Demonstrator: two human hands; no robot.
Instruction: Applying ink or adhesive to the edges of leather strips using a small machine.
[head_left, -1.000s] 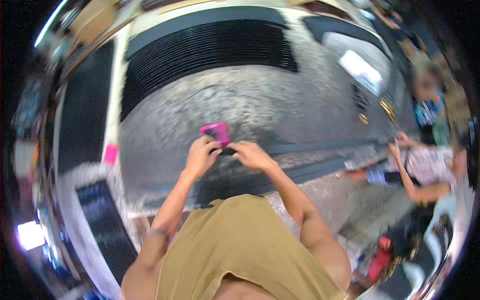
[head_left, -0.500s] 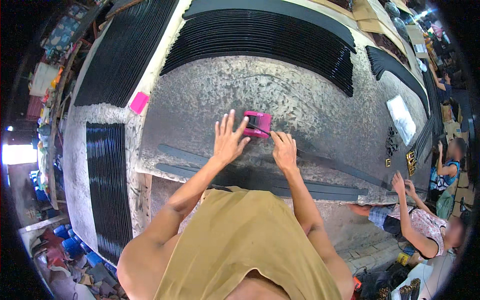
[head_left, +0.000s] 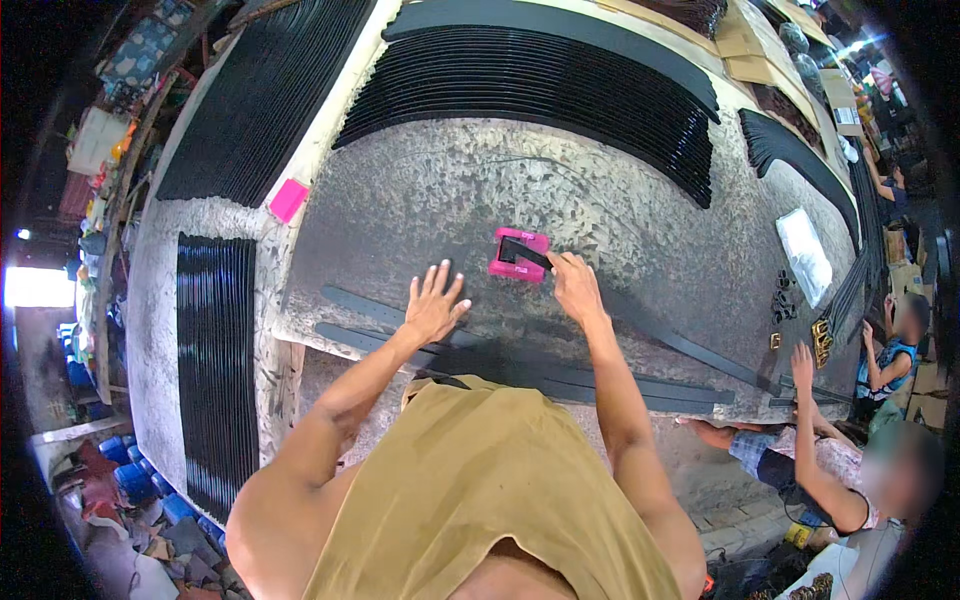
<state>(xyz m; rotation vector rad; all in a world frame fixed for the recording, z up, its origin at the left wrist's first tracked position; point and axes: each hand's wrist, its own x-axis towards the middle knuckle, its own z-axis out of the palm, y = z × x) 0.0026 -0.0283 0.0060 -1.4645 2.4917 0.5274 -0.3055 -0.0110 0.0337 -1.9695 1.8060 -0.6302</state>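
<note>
My right hand (head_left: 578, 285) is closed on a flat black strap (head_left: 528, 252), pinched near one end. That end lies across a small pink tray (head_left: 541, 270) with a dark inside, to the left of the fingers. My left hand (head_left: 434, 308) is open, fingers spread, palm down, apart from the tray on its lower left side. I cannot tell whether it touches the dark tabletop (head_left: 380, 230). Loose dark straps (head_left: 370, 302) lie by my left wrist, and another long dark strap (head_left: 690, 350) runs toward the right.
Rows of black straps lie at the far side (head_left: 540, 85), far left (head_left: 270, 95) and left (head_left: 216, 370). A bright pink block (head_left: 289, 200) sits at the left. On the right are a clear plastic bag (head_left: 803, 255), gold buckles (head_left: 822, 343) and a co-worker's hand (head_left: 803, 370).
My left hand has drawn back from the pink tray toward the lower left. The strap end in my right hand now shows its flat side over the tray. The co-worker's arm has shifted.
</note>
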